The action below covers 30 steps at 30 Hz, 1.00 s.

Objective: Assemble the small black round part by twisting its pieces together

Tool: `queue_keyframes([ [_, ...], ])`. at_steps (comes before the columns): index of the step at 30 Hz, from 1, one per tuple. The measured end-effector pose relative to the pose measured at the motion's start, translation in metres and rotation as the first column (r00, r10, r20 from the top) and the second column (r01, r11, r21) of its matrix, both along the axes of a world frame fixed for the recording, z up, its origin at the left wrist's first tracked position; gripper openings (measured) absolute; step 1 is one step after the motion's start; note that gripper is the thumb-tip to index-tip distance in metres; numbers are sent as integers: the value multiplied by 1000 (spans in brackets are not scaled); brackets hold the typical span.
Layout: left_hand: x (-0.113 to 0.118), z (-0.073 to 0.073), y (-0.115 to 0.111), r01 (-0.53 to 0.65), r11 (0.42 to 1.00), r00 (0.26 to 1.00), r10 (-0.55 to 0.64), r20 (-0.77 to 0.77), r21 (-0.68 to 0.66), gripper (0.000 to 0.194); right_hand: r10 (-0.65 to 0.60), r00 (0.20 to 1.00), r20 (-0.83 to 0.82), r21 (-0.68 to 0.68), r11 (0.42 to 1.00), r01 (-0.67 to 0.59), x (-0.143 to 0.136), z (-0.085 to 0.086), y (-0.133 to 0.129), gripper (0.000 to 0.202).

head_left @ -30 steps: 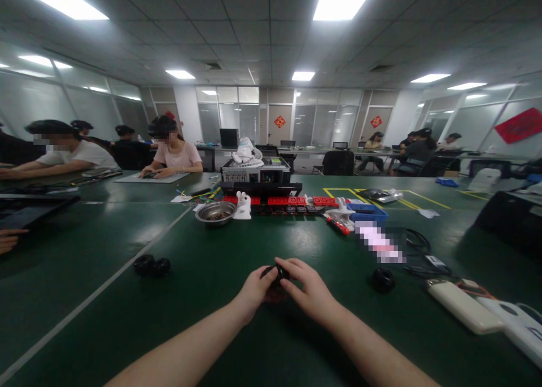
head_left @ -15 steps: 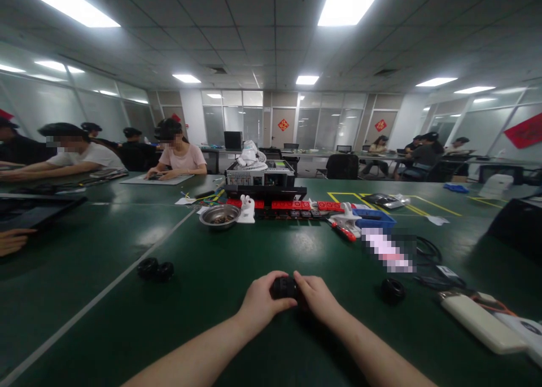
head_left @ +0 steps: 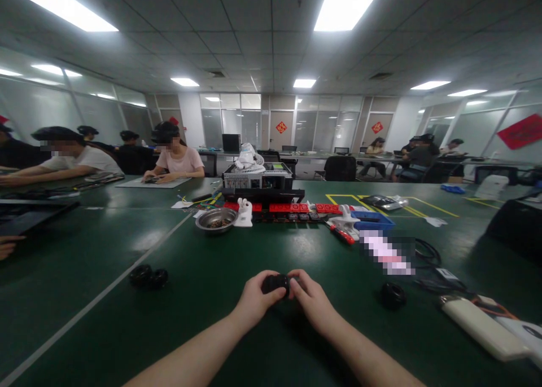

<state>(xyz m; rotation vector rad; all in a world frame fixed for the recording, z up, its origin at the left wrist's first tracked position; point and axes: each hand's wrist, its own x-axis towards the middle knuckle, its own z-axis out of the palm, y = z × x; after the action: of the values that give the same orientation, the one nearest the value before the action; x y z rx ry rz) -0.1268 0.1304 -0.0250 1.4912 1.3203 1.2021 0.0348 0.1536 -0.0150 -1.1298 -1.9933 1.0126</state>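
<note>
My left hand (head_left: 254, 298) is wrapped round a short black cylindrical piece (head_left: 276, 285), thumb on the near side and fingers over the far side. Pinched against the right end of that piece are the fingers of my right hand (head_left: 311, 297), which partly hide its end. The piece is held low over the green table, its axis lying roughly left to right. Out to the left lie two shiny black ring-like parts (head_left: 148, 276), side by side. A similar black ring-shaped part (head_left: 393, 295) rests right of my right hand.
Farther back are a metal bowl (head_left: 216, 220) holding small bits, a white stand (head_left: 244, 213), red strips (head_left: 288, 207), a red-handled tool (head_left: 341, 234) and a blue tray (head_left: 372, 221). Cables and a cream power bank (head_left: 483, 326) lie right. Co-workers (head_left: 176, 162) sit left and behind.
The black piece has shifted slightly left and turned in my hands. My right fingers have moved round its right end, now pinched there. The view has swung slightly.
</note>
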Motion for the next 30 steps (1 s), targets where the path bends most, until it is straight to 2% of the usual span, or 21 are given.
queue_keyframes([
  [3, 2, 5, -5, -19, 998, 996, 24, -90, 53, 41, -11, 1000, 18, -163, 987, 14, -2, -7, 6, 50],
  [5, 3, 7, -8, -1, 997, 992, 11, -126, 73, 43, 16, 999, 35, -190, 982, -9, -2, -7, 7, 51],
  [8, 3, 6, -9, 30, 997, 994, -22, -103, 71, 45, 47, 998, 44, -142, 989, -41, 0, -1, 5, 45],
  [14, -4, -5, 0, 185, 975, 964, -155, 215, -126, 46, 83, 989, 122, 98, 991, -96, 3, 8, -2, 19],
  [16, -4, -5, 1, 181, 973, 959, -143, 244, -143, 41, 95, 987, 129, 112, 988, -110, 3, 8, -3, 20],
  [20, 1, -3, 0, 103, 982, 967, -63, 245, -156, 38, 87, 986, 140, 106, 989, -102, 3, 7, -5, 27],
  [23, 4, -2, -3, 70, 990, 979, -44, 201, -124, 41, 7, 989, 145, 63, 998, -16, 2, 6, -5, 37],
  [25, 5, 1, -7, 67, 996, 993, -61, 103, -58, 42, -26, 985, 168, 17, 1000, 24, 2, 4, -3, 50],
  [28, 6, 6, -12, 101, 994, 993, -98, -66, 38, 41, 7, 988, 156, -32, 999, -2, 1, -1, 0, 55],
  [30, 6, 8, -14, 114, 991, 989, -107, -100, 67, 42, 31, 991, 130, -20, 999, -28, 1, -2, 1, 53],
])
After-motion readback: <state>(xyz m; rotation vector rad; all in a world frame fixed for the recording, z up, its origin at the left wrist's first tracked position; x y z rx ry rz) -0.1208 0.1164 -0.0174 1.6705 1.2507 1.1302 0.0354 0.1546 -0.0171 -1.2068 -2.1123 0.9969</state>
